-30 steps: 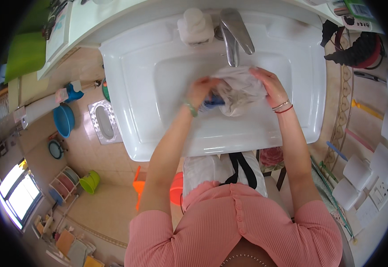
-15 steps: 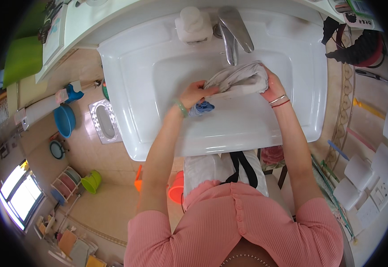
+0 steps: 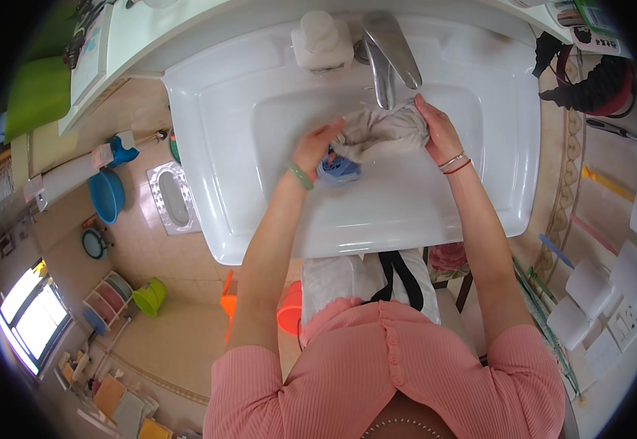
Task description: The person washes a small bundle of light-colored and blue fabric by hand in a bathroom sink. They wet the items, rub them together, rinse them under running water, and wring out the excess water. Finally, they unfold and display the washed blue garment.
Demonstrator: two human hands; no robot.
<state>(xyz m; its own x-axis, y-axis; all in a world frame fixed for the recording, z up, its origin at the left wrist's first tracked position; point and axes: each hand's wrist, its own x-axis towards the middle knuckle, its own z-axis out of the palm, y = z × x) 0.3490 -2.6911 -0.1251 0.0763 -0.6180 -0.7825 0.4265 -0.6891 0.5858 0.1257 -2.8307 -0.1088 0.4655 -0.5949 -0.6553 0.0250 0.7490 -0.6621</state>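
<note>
A light grey cloth (image 3: 381, 133), crumpled and wet-looking, hangs bunched between my two hands over the white sink (image 3: 274, 110). My left hand (image 3: 320, 146) has hold of its left end, the fingertips partly hidden by the folds. My right hand (image 3: 438, 130) clasps the right end from the side, its fingers pointing up beneath the faucet (image 3: 392, 55). Under my left hand, a small blue cloth (image 3: 340, 171) lies crumpled in the basin.
A white pump bottle (image 3: 321, 45) stands on the sink's back ledge, left of the faucet. A black and red object (image 3: 604, 91) lies to the right of the sink. Down on the left are a blue basin (image 3: 106, 196) and a red bucket (image 3: 290, 309).
The grey cloth has gone from spread and looped to bunched. My right hand has shifted slightly left and up, and more of the blue cloth shows.
</note>
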